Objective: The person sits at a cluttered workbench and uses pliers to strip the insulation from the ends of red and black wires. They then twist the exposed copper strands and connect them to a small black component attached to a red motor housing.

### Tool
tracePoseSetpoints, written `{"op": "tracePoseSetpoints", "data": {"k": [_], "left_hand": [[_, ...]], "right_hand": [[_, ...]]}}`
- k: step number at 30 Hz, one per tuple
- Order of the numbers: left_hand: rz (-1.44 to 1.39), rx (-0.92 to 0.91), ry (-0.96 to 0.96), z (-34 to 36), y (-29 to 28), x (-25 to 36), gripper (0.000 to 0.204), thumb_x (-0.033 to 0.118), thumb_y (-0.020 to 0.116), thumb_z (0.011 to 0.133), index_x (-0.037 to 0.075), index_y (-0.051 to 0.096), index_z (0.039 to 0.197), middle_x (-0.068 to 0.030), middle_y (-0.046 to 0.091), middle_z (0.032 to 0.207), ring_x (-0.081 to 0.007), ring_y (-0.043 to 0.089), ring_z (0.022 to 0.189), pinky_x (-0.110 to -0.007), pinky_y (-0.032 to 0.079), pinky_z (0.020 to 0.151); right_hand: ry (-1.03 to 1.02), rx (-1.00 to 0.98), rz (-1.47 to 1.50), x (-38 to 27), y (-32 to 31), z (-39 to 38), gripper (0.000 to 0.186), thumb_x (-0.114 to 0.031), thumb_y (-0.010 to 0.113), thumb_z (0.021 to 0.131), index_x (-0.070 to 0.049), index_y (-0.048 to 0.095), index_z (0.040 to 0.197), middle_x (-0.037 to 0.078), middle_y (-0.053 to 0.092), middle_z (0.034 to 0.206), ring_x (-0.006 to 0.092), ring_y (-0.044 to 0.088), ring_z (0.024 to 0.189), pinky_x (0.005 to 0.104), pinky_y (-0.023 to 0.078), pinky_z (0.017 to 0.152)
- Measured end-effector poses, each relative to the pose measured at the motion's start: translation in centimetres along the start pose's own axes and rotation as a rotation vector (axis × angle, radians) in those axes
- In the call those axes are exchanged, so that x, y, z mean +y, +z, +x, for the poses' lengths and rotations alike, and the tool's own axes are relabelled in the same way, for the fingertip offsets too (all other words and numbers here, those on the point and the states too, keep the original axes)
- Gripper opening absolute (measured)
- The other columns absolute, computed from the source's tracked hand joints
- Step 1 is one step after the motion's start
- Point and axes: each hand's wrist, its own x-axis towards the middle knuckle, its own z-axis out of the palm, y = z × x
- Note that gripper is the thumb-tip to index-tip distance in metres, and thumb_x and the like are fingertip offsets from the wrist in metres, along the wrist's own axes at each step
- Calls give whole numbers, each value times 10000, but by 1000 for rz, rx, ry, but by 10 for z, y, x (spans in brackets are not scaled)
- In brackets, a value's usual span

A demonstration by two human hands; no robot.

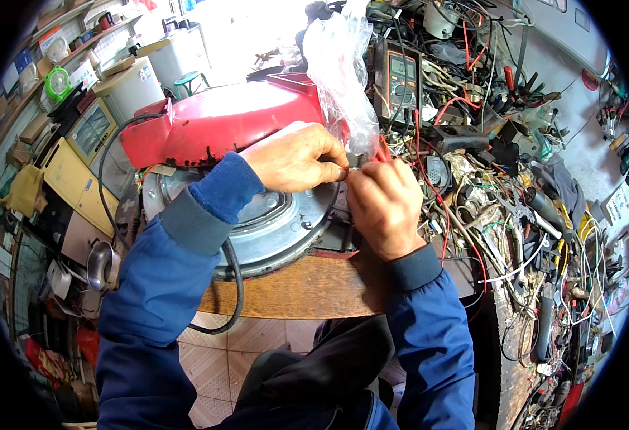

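My left hand (293, 161) and my right hand (382, 201) meet over the right side of a round metal base (257, 229), fingertips pinched together on something small that I cannot make out. Just right of my left fingertips, red leads or handles (382, 149) show behind my right knuckles. A red plastic housing (228, 115) with dark smudges rests tilted at the back of the base, behind my left hand. A clear plastic bag (336, 72) hangs beside it. A black cable (237, 279) loops from the base over the front of the wooden table (286, 290).
A multimeter (400, 75) stands at the back right amid tangled wires, tools (547, 208) and parts covering the right side. Shelves of boxes (35, 129), white appliances (135, 86), a small green fan (58, 84) and a metal bowl (102, 264) are at the left. Tiled floor (207, 365) shows below.
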Motion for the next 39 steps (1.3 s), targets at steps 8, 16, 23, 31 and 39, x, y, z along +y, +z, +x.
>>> {"op": "tracePoseSetpoints", "data": {"k": [8, 16, 23, 31, 39], "left_hand": [[-4, -28, -24, -1, -1, 0, 146, 76, 683, 940, -46, 717, 1014, -98, 739, 884, -135, 662, 865, -334, 539, 805], [-85, -10, -83, -3, 0, 3, 166, 74, 754, 887, -47, 744, 1002, -76, 738, 851, -117, 659, 811, -305, 537, 763], [-56, -33, -90, -4, -2, 10, 159, 67, 741, 890, -42, 747, 1006, -75, 739, 844, -115, 652, 802, -306, 535, 760], [-29, -23, -93, -3, 0, 3, 153, 69, 736, 899, -36, 747, 1009, -83, 739, 852, -124, 662, 825, -316, 534, 776], [-71, -34, -66, -3, 1, 6, 160, 87, 748, 901, -47, 749, 988, -77, 736, 831, -127, 664, 807, -308, 533, 762]], "right_hand": [[117, 41, 133, -6, 2, 0, 144, -83, 753, 801, -21, 692, 916, 110, 640, 917, 287, 640, 796, 376, 515, 666], [1119, -269, 1067, 4, -8, 0, 262, -224, 673, 1003, 6, 703, 879, -10, 658, 772, 29, 521, 681, 228, 396, 585], [999, -211, 1013, 4, 2, -10, 109, -83, 777, 905, 10, 723, 920, 13, 705, 825, 53, 596, 741, 240, 452, 609], [65, 4, -104, -7, 9, 1, 190, -35, 754, 730, -77, 583, 799, 90, 500, 729, 283, 594, 638, 424, 503, 580], [1008, -327, 912, 7, -10, 4, 254, -173, 619, 973, 62, 715, 961, -4, 625, 782, 74, 518, 734, 261, 424, 655]]}}
